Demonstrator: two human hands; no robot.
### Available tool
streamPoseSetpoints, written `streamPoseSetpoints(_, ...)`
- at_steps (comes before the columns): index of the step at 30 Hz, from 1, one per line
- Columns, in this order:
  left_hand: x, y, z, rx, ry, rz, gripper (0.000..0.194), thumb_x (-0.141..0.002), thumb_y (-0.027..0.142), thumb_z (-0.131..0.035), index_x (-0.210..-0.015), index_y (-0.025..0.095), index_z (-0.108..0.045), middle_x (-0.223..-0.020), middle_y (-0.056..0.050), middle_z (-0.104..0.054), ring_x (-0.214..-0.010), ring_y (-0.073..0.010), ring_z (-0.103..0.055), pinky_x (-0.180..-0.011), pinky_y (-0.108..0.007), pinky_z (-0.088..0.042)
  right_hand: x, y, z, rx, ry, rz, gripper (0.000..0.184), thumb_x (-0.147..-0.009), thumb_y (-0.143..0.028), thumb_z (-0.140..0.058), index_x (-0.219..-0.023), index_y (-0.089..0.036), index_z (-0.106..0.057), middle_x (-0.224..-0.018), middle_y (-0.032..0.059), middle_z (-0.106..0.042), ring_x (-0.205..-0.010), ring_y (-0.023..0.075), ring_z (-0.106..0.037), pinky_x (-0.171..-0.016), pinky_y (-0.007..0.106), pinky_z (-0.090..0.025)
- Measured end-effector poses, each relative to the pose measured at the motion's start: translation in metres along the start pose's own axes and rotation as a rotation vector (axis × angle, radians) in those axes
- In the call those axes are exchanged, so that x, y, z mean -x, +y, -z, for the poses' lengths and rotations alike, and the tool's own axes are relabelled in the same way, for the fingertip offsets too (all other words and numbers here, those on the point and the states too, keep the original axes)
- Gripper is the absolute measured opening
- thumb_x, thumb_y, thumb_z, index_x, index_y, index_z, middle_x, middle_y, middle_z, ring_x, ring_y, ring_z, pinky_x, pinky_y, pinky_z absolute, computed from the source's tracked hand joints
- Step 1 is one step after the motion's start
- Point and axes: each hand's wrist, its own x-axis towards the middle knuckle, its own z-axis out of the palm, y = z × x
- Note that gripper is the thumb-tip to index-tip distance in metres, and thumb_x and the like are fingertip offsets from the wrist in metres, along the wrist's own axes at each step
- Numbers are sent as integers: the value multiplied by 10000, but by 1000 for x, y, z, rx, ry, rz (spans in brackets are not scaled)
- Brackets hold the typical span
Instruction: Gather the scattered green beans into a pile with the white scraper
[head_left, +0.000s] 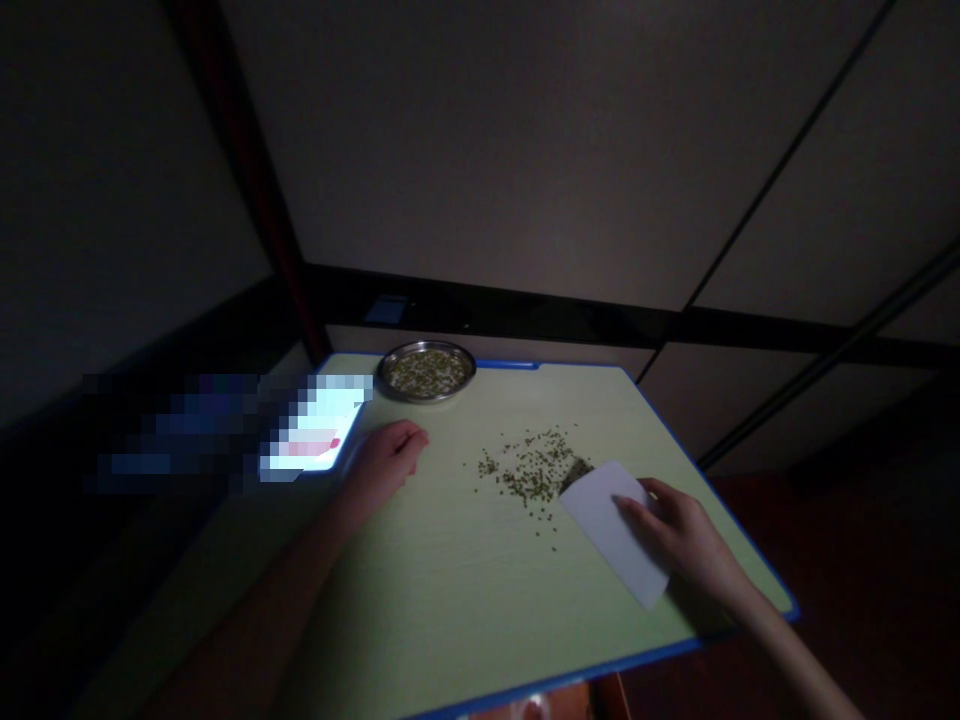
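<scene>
Small green beans, which look like mung beans point(536, 468), lie scattered over the middle of the pale table. My right hand point(682, 530) grips a flat white piece of paper point(611, 530), thumb on top and the other fingers at its far side and underneath. I cannot tell whether it is a single card or an envelope. Its far left edge meets a dark, denser heap of the beans. To the left of the beans, my left hand point(386, 460) rests on the table with its fingers curled in, and nothing shows in them.
A round metal tray point(427, 399) with similar beans stands at the table's back left corner. A bright, pixelated screen point(315, 430) is beside my left hand. The pale table point(450, 620) has a blue rim and stands against panelled cabinets point(525, 150). The room is dim.
</scene>
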Motion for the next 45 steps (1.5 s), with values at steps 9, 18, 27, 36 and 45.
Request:
streamPoseSetpoints(9, 0, 1, 1, -29, 3, -20, 297, -790, 456, -468, -630, 210, -517, -498, 31, -503, -485, -139, -483, -499, -254, -334, 1, -17, -6, -45, -72, 64, 434, -851, -526, -542, -995, -142, -682, -756, 64, -688, -609, 157, -577, -477, 235, -397)
streamPoseSetpoints(18, -2, -5, -1, -7, 8, -24, 285, -788, 458, -480, -660, 213, -548, -494, 35, -507, -496, -144, -495, -499, -248, -337, -43, 33, 34, 191, 268, -7, 546, -817, -630, -527, -956, -121, -669, -812, 107, -699, -697, 212, -625, -588, 294, -443)
streamPoseSetpoints(27, -1, -2, -1, -1, 6, -11, 282, -788, 451, -483, -660, 208, -540, -496, 35, -505, -482, -138, -487, -490, -247, -334, -29, 3, -15, 99, 64, 17, 509, -851, -597, -489, -950, -130, -666, -681, 58, -666, -550, 155, -551, -452, 247, -338)
streamPoseSetpoints(36, 1, 5, 0, 7, -7, 24, 270, -786, 445, -482, -673, 206, -534, -491, 45, -489, -462, -133, -481, -475, -245, -335, -28, -12, 0, 1, 45, 18, 496, -835, -597, -526, -924, -128, -659, -673, 61, -652, -547, 151, -537, -442, 244, -336)
streamPoseSetpoints(45, -1, -1, -1, 15, -8, 0, 273, -797, 447, -486, -672, 208, -531, -499, 44, -498, -476, -133, -494, -477, -240, -339, -22, -12, -23, 58, 5, 59, 454, -878, -567, -486, -891, -147, -657, -660, 52, -629, -563, 148, -516, -469, 263, -315)
